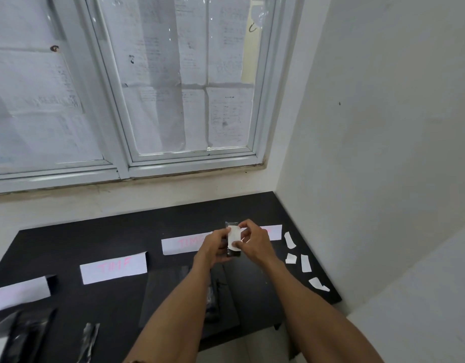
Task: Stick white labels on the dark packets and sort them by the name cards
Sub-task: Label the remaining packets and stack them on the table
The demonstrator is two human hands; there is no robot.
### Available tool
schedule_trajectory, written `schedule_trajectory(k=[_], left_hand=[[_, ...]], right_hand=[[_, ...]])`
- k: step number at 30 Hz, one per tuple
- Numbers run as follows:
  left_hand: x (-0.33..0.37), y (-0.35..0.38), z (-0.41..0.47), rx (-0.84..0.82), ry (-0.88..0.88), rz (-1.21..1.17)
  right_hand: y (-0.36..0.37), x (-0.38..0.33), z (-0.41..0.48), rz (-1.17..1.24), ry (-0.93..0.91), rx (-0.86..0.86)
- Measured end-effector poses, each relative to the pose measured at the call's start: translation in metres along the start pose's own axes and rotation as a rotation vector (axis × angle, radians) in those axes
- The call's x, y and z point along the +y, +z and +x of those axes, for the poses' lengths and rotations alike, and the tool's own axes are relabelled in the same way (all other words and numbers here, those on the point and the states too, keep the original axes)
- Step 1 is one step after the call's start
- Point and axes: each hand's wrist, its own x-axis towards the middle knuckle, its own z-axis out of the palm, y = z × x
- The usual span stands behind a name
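Observation:
Above the black table (116, 237) my left hand (215, 244) grips a dark packet (232, 225) upright. My right hand (252, 241) pinches a white label (234, 237) lying against the packet's front. White name cards with pink writing lie in a row: one (183, 242) just behind my left hand, one (113, 267) further left, one (19, 294) at the left edge, and one (274, 231) partly hidden behind my right hand. Several loose white labels (305, 263) lie on the table to the right.
More dark packets lie under my forearms (213, 299) and at the near left (24, 334), with a shiny strip (88, 339) beside them. A flat dark sheet (163, 292) lies mid-table. A papered window stands behind, and a white wall borders the table's right side.

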Motion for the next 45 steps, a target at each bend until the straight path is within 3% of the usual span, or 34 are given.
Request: schedule_trajectory(k=[10, 14, 22, 29, 33, 38, 41, 45], left_hand=[[0.006, -0.001, 0.001, -0.063, -0.019, 0.053], [0.008, -0.005, 0.002, -0.12, 0.063, 0.123], [0.012, -0.007, -0.009, -0.289, -0.012, 0.195], [0.01, -0.015, -0.013, -0.196, -0.029, 0.115], [0.014, -0.019, -0.013, -0.032, 0.016, 0.066], [0.017, -0.03, -0.007, 0.06, 0.057, -0.02], [0.017, -0.036, -0.008, 0.14, 0.1, -0.048], [0.015, -0.041, -0.016, -0.009, 0.072, -0.04]], right_hand=[[-0.001, -0.002, 0.001, 0.016, 0.003, 0.024], [-0.004, -0.002, 0.003, 0.03, -0.005, 0.057], [-0.003, -0.003, 0.01, 0.383, 0.195, 0.163], [0.007, -0.007, 0.008, 0.55, 0.245, 0.179], [0.012, -0.013, 0.007, 0.575, 0.214, 0.129], [0.017, -0.025, -0.001, 0.651, 0.149, 0.027], [0.019, -0.028, -0.006, 0.646, 0.1, -0.104], [0.016, -0.027, -0.005, 0.559, 0.081, -0.214]])
